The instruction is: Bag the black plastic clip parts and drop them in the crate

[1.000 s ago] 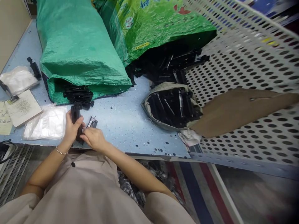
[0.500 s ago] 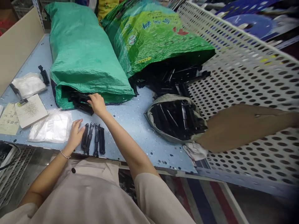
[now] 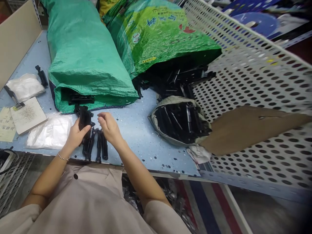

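Note:
My left hand (image 3: 76, 132) is closed around a small bunch of black plastic parts (image 3: 84, 116), its thumb across them, just in front of the green sack's mouth. How many parts it grips I cannot make out. To their right, my right hand (image 3: 110, 129) hovers with bent fingers and the thumb apart, holding nothing visible. Below and between the hands, several long black plastic parts (image 3: 98, 146) lie side by side near the table's front edge. The green woven sack (image 3: 83, 48) lies on its side; more black parts (image 3: 81, 98) show inside its opening.
Clear plastic bags (image 3: 50, 130), a pale square block (image 3: 28, 115) and a written note (image 3: 6, 125) lie at left. A printed green bag (image 3: 165, 39) spills black parts behind a grey cloth bag (image 3: 156, 125) of similar pieces. A perforated white panel (image 3: 255, 87) borders the right.
My right hand has drawn back from the sack's mouth towards me. Black parts have come out and are now in my left hand, which has closed on them.

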{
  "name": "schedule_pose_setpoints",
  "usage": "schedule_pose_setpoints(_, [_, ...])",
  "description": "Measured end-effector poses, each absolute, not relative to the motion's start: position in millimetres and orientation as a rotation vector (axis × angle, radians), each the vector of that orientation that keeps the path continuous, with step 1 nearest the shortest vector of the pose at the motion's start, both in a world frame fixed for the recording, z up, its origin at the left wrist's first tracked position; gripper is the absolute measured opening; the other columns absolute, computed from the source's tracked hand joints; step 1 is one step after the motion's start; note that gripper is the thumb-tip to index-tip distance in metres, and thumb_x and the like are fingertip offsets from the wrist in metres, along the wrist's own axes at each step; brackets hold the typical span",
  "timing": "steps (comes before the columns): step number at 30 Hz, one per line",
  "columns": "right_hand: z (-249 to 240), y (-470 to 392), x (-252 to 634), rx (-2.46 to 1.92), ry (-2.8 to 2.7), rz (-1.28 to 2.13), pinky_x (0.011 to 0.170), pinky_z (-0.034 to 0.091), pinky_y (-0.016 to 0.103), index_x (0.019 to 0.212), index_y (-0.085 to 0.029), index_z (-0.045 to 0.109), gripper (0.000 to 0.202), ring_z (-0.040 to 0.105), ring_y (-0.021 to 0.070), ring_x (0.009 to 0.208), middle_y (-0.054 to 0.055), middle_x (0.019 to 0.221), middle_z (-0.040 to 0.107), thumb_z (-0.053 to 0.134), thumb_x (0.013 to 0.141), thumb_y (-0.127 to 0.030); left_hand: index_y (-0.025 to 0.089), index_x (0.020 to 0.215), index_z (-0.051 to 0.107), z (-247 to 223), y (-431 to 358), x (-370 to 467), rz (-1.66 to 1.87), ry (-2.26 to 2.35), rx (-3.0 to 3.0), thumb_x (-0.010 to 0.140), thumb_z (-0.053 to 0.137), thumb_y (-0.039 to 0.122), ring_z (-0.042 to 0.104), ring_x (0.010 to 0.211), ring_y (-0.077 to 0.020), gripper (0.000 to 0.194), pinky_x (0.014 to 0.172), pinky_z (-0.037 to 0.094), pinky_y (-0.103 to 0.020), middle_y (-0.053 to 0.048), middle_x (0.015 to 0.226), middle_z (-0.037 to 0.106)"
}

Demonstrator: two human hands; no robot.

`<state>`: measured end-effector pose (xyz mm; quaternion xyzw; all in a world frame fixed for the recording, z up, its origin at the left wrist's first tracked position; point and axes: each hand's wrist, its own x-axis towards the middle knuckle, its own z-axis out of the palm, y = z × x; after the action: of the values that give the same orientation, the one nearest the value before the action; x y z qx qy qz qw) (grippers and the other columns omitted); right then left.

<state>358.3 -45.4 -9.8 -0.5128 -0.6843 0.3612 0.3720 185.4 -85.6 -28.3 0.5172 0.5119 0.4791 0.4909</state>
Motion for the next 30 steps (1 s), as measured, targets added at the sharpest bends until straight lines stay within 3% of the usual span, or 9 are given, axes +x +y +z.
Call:
schedule_pose_setpoints(3, [-3.7,-39.4,354.3,-1.283,-1.864,0.756,0.084,0.046,0.038,0.09,-0.023,0.058,0.043,0.055,0.0247,0.094,0.01,0.091,0.061,0.045,0.092,-0.064,0.022,0.144,0.045,-21.3,-93.8,187.7,1.103,1.296,1.439,0.091,0.062,0.038,0.054,0.13,-0.0279,0.058,0.112,0.041,-0.044,-0.01,0.139,0.059])
schedule_pose_setpoints(7, [-11.3,-37.6,338.5,-1.139,-1.59,1.346,0.054,0.039,0.027,0.076,-0.024,0.046,0.05,0.043,0.0147,0.057,-0.002,0.061,0.042,0.034,0.094,-0.069,0.023,0.154,0.027,-17.6,-96.8,189.2,1.092,1.398,1.601,0.09,0.06,0.03,0.035,0.146,-0.029,0.073,0.121,0.029,-0.047,-0.012,0.157,0.037])
schedule_pose_setpoints(10, [-17.8,-42.0,338.3,-1.103,-1.506,1.569,0.048,0.035,0.026,0.079,-0.024,0.048,0.053,0.039,0.0129,0.05,-0.004,0.059,0.041,0.028,0.095,-0.07,0.023,0.154,0.028,-20.8,-96.3,183.7,1.08,1.376,1.623,0.09,0.059,0.029,0.035,0.146,-0.0282,0.071,0.122,0.027,-0.048,-0.012,0.156,0.04])
schedule_pose_setpoints(13, [-15.8,-45.0,349.8,-1.236,-1.851,1.03,0.064,0.044,0.031,0.099,-0.023,0.057,0.045,0.056,0.0184,0.073,0.005,0.083,0.06,0.034,0.099,-0.061,0.022,0.153,0.031,-20.4,-97.1,176.0,1.085,1.278,1.538,0.092,0.057,0.032,0.035,0.146,-0.0258,0.066,0.123,0.025,-0.044,-0.009,0.156,0.04])
schedule_pose_setpoints(15, [-9.7,-43.3,359.4,-1.261,-2.173,0.56,0.074,0.044,0.035,0.111,-0.022,0.059,0.038,0.057,0.0232,0.088,0.01,0.098,0.064,0.038,0.101,-0.052,0.021,0.152,0.032,-16.1,-98.1,172.0,1.056,1.238,1.476,0.093,0.057,0.034,0.034,0.147,-0.0255,0.065,0.124,0.024,-0.042,-0.008,0.157,0.04])
schedule_pose_setpoints(18, [3.0,-36.8,371.0,-1.14,-2.545,0.154,0.074,0.041,0.037,0.112,-0.021,0.062,0.038,0.055,0.0253,0.089,0.013,0.098,0.065,0.033,0.104,-0.043,0.022,0.15,0.038,-6.3,-98.9,168.7,0.974,1.197,1.427,0.093,0.056,0.036,0.036,0.146,-0.0267,0.061,0.124,0.024,-0.042,-0.006,0.155,0.043])
schedule_pose_setpoints(25, [18.7,-22.5,378.5,-0.832,-2.863,0.082,0.065,0.033,0.036,0.093,-0.018,0.065,0.046,0.051,0.0236,0.079,0.011,0.083,0.062,0.027,0.106,-0.041,0.022,0.143,0.05,9.5,-97.9,168.9,0.838,1.103,1.337,0.097,0.049,0.041,0.042,0.142,-0.0288,0.05,0.121,0.03,-0.042,-0.005,0.148,0.053])
schedule_pose_setpoints(28, [25.8,-15.6,380.6,-0.984,-2.691,0.217,0.066,0.034,0.033,0.088,-0.018,0.064,0.052,0.052,0.0221,0.078,0.01,0.081,0.061,0.025,0.105,-0.05,0.023,0.153,0.035,13.9,-107.7,171.6,0.88,1.237,1.517,0.094,0.052,0.05,0.038,0.145,-0.0294,0.067,0.12,0.03,-0.042,-0.009,0.154,0.045])
schedule_pose_setpoints(30, [37.7,-14.3,383.7,-1.125,-2.45,0.331,0.068,0.036,0.032,0.089,-0.019,0.062,0.054,0.053,0.0208,0.078,0.008,0.082,0.06,0.024,0.104,-0.053,0.022,0.157,0.024,12.6,-116.6,172.9,0.849,1.434,1.624,0.091,0.055,0.058,0.049,0.135,-0.0324,0.081,0.112,0.039,-0.046,-0.014,0.144,0.053])
